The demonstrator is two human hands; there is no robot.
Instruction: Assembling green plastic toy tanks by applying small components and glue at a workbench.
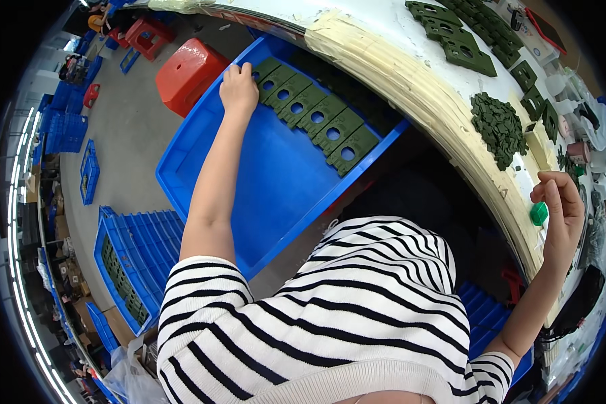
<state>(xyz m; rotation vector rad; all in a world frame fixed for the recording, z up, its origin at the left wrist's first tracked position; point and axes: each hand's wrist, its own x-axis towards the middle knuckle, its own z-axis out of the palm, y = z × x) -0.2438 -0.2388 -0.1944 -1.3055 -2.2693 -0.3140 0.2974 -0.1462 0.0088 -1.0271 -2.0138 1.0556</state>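
Note:
In a large blue bin (256,182) lies a row of dark green flat plates (317,117), each with a round hole and notched edges. My left hand (239,89) reaches to the far left end of this row, beside the bin's rim. Its fingers are closed on the end plate, which they partly hide. Over the table on the right, my right hand (563,205) is raised with loosely bent fingers, nothing visible in it. A small green box (539,213) is on the table just beside its fingertips.
The table (384,64) carries a heap of small dark green pieces (497,129) and more green plates (451,37). Red stools (190,75) stand beyond the bin. Stacked blue crates (138,259) are at the lower left. A person (99,19) is far off.

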